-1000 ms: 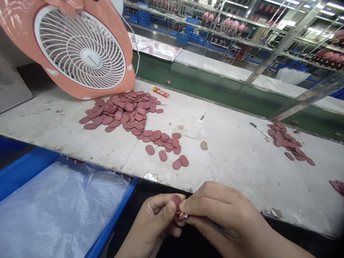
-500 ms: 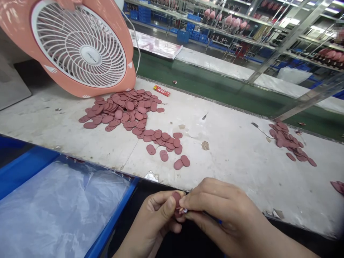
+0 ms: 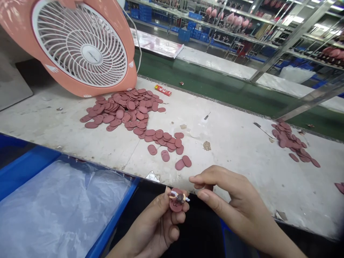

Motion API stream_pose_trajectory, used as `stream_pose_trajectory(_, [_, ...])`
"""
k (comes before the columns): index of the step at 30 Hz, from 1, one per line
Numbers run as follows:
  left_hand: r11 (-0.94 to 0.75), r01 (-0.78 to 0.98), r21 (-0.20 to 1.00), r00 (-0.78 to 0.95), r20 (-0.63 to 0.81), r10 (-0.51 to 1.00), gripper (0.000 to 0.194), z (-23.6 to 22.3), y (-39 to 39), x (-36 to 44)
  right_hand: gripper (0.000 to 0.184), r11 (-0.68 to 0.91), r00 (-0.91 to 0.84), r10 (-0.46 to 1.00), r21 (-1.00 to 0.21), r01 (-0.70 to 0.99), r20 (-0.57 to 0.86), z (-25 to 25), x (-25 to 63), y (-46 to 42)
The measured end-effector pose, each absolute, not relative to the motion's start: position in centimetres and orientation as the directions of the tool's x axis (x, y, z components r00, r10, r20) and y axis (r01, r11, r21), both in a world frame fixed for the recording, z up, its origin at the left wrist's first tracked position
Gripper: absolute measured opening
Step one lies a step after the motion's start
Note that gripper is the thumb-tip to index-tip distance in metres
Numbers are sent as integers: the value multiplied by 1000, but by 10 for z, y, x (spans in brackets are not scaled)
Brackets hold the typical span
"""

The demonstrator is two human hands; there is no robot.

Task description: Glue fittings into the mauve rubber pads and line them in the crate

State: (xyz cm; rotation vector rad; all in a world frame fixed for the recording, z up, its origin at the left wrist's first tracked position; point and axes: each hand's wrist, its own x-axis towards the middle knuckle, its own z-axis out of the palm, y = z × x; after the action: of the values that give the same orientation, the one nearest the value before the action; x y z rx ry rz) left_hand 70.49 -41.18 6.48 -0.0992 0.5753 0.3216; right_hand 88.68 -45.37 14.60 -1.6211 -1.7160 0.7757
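Note:
Between its thumb and fingers, my left hand (image 3: 162,218) holds a dark red oval disc (image 3: 175,208) just past the bench's near edge. A small figure (image 3: 180,197), with dark, yellowish and white parts, lies across the disc; its finer detail is too small to make out. To the right, my right hand (image 3: 231,200) is apart from the disc, its thumb and forefinger spread with nothing between them. Several loose discs (image 3: 183,163) of the same kind lie on the bench beyond my hands.
A large pile of oval discs (image 3: 131,105) lies before a pink fan (image 3: 129,77) on the white bench (image 3: 236,143). Another pile (image 3: 288,139) is at the right. A red packet (image 3: 163,90) lies near the green belt (image 3: 215,82). A blue bin (image 3: 118,211) with plastic lining stands at lower left.
My right hand has let go of the small figure and moved back to the right, its fingers opening. My left hand has turned the disc so its face shows.

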Motion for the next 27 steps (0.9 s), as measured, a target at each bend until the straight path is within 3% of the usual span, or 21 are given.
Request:
stream_pose_trajectory(7, [939,-340,45,810,-494,317,26,62,-413,706,22,24,-96,995,-877,479,-26,139,874,-454])
stream_pose_trajectory(12, [937,-322,133,830,-437,347,26,64,-412,707,17,142,-69,990,-854,501,124,134,867,-452])
stream_pose_trajectory(14, [924,-316,216,804,-456,381,33,66,-413,706,18,227,-37,967,-781,582,253,131,863,-451])
stream_pose_trajectory(17, [795,-384,469,593,-535,602,34,70,-416,704,22,304,-20,889,-556,773,458,123,858,-453])
stream_pose_trajectory(19, [679,-402,615,441,-519,732,33,70,-419,702,26,353,-103,826,-366,861,554,116,854,-455])
stream_pose_trajectory(22, [602,-371,707,386,-472,793,33,70,-421,699,32,427,-258,757,-155,891,601,105,847,-455])
stream_pose_trajectory(27, [541,-318,778,282,-467,838,27,72,-417,693,30,481,-321,727,-116,869,608,100,836,-449])
